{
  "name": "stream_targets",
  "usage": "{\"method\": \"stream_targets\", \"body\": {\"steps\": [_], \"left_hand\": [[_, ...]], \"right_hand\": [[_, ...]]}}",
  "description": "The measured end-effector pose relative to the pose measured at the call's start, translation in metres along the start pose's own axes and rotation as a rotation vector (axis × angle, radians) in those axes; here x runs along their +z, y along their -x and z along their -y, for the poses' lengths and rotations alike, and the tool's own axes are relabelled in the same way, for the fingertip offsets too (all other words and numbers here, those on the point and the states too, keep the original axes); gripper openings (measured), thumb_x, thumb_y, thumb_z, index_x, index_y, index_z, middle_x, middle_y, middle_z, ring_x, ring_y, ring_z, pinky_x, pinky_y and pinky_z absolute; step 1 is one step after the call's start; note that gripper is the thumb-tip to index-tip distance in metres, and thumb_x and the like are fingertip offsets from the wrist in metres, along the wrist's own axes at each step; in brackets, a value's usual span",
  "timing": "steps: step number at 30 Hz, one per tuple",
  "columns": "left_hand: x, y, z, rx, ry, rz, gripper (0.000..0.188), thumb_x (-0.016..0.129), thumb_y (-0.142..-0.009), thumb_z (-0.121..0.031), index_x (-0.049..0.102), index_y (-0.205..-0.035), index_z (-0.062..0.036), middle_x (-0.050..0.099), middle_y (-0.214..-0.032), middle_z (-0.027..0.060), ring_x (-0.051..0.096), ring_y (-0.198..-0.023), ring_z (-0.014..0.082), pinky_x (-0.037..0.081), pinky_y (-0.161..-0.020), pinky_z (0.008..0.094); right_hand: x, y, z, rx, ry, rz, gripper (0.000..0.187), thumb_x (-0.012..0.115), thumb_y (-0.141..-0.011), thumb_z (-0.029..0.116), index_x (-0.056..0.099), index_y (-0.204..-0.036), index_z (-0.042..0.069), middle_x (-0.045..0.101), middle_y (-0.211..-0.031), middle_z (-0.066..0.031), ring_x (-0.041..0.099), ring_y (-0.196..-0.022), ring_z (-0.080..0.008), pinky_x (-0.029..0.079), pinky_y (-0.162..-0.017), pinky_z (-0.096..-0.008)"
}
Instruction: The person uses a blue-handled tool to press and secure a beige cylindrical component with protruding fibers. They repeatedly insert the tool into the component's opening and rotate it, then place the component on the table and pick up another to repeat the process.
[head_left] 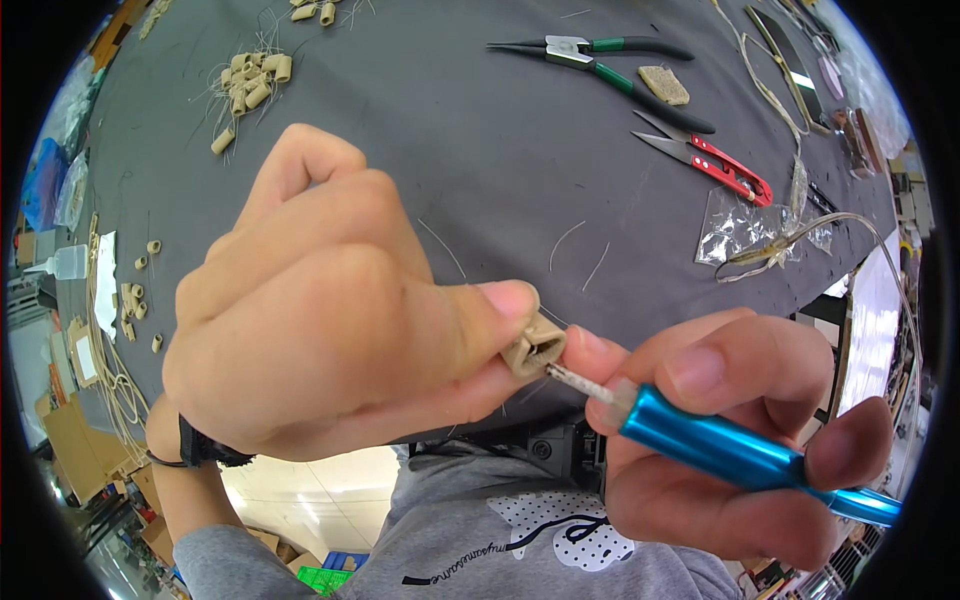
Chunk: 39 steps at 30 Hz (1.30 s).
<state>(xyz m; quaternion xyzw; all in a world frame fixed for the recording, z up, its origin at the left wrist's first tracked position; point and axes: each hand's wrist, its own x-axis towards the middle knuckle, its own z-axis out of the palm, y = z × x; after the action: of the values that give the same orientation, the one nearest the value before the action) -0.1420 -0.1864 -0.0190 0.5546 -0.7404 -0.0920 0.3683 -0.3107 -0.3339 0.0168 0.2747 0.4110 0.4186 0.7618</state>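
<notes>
In the middle, my left hand (320,290) pinches a small beige tube-shaped piece (535,348) between thumb and fingers, with its open end facing right. My right hand (720,430) is closed around a tool with a shiny blue metal handle (715,438). A thin, whitish shaft (580,382) sticks out of the handle, and its dark tip is at the mouth of the beige piece. How far the tip reaches inside cannot be made out. One right fingertip is close beside the piece.
Green-handled pliers (610,70), red thread snips (715,165) and a tan block (664,85) lie at the far right of the grey-covered table (430,60). Threaded beige pieces (250,85) are heaped far left; loose ones (132,298) lie nearer. A clear plastic bag (735,230) and cord (790,235) are right.
</notes>
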Motion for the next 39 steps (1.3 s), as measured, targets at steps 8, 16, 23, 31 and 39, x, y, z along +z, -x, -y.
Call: {"method": "stream_targets", "body": {"steps": [8, 16, 23, 31, 39], "left_hand": [[0.002, 0.003, 0.001, -0.009, 0.083, -0.044, 0.033, 0.069, -0.052, 0.0, 0.056, -0.081, -0.0076, 0.04, -0.06, -0.0034, 0.037, -0.045, 0.0067, 0.025, -0.06, 0.0307], [0.003, 0.006, -0.001, -0.019, 0.061, -0.079, 0.034, 0.069, -0.052, 0.0, 0.056, -0.081, -0.0084, 0.04, -0.06, -0.0036, 0.037, -0.047, 0.0074, 0.026, -0.061, 0.0304], [-0.001, 0.004, 0.001, -0.008, 0.073, -0.002, 0.033, 0.067, -0.052, 0.003, 0.055, -0.081, -0.0077, 0.041, -0.06, -0.003, 0.038, -0.047, 0.0077, 0.026, -0.061, 0.0309], [0.004, 0.006, 0.002, 0.019, 0.067, -0.085, 0.03, 0.066, -0.052, 0.003, 0.053, -0.077, -0.0068, 0.043, -0.059, -0.0015, 0.039, -0.048, 0.0089, 0.027, -0.062, 0.0315], [0.004, 0.005, 0.003, 0.009, 0.074, -0.065, 0.029, 0.068, -0.054, 0.001, 0.051, -0.076, -0.0078, 0.044, -0.058, -0.0017, 0.038, -0.047, 0.0083, 0.027, -0.062, 0.0311]], "right_hand": [[0.005, -0.003, -0.008, -0.124, 0.057, -0.031, 0.052, 0.038, -0.081, 0.034, 0.047, -0.064, -0.015, 0.045, -0.044, -0.0097, 0.037, -0.027, -0.0027, 0.031, -0.025, -0.0085], [0.002, -0.006, -0.002, -0.008, 0.216, 0.141, 0.053, 0.039, -0.08, 0.034, 0.047, -0.064, -0.016, 0.046, -0.045, -0.0114, 0.036, -0.026, -0.0043, 0.029, -0.022, -0.01], [0.009, -0.004, -0.006, -0.1, 0.184, -0.011, 0.054, 0.038, -0.08, 0.035, 0.045, -0.06, -0.014, 0.046, -0.046, -0.0129, 0.036, -0.027, -0.0048, 0.029, -0.022, -0.0099], [0.013, -0.003, -0.006, -0.089, 0.086, -0.022, 0.053, 0.038, -0.08, 0.034, 0.044, -0.059, -0.014, 0.047, -0.046, -0.0135, 0.036, -0.026, -0.0046, 0.028, -0.021, -0.0098], [0.014, -0.003, -0.007, -0.153, 0.379, -0.077, 0.057, 0.036, -0.078, 0.041, 0.047, -0.054, -0.008, 0.043, -0.04, -0.0066, 0.033, -0.025, -0.0028, 0.022, -0.02, -0.0109]]}}
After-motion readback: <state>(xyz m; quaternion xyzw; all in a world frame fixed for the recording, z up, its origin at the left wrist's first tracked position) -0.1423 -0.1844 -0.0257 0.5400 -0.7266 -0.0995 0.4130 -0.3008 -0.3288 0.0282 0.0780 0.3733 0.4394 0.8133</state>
